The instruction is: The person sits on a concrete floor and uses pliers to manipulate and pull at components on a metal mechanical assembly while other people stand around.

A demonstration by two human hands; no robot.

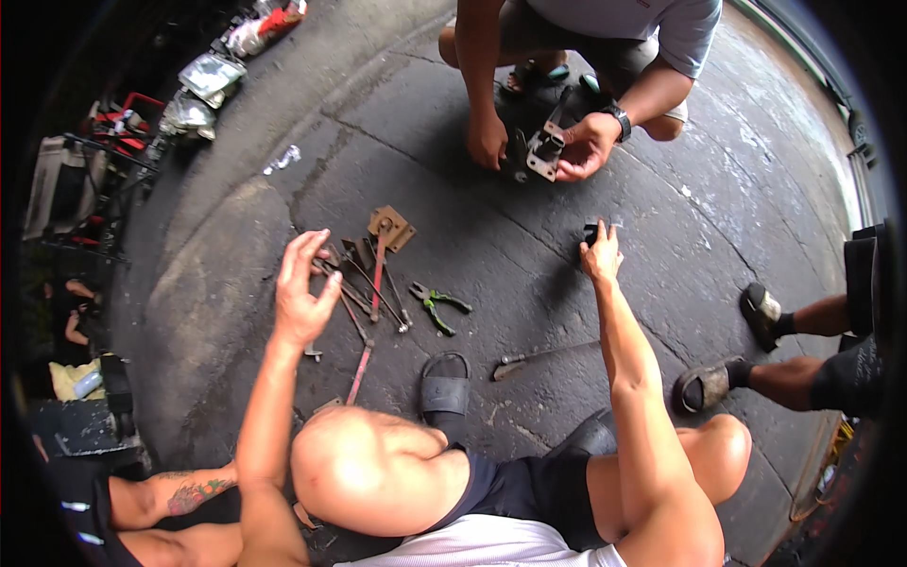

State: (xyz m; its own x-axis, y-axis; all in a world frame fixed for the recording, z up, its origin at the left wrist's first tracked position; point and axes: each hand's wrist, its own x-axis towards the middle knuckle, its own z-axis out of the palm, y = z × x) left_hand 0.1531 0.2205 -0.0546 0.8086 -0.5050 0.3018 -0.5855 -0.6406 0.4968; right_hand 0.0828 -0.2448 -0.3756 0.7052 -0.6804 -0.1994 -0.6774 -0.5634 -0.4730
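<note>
My left hand (306, 288) is raised with loosely curved, parted fingers over a group of metal rods (366, 276), red linkages (361, 364) and a rusty plate (389, 225). Green-handled pliers (436, 300) lie to the right of them. My right hand (602, 253) reaches forward and grips a small dark part (590, 230), largely hidden by my fingers. A long dark metal bar (529, 361) lies below it. Across from me, a crouching person's hands (586, 142) hold a black bracket assembly with a holed plate (544, 151).
Another person's sandaled feet (704, 386) are at the right, and someone's tattooed leg (194, 491) is at lower left. My sandal (444, 389) is on the dark, cracked floor (227, 274). Assorted gear and silver packages (210, 77) line the left edge.
</note>
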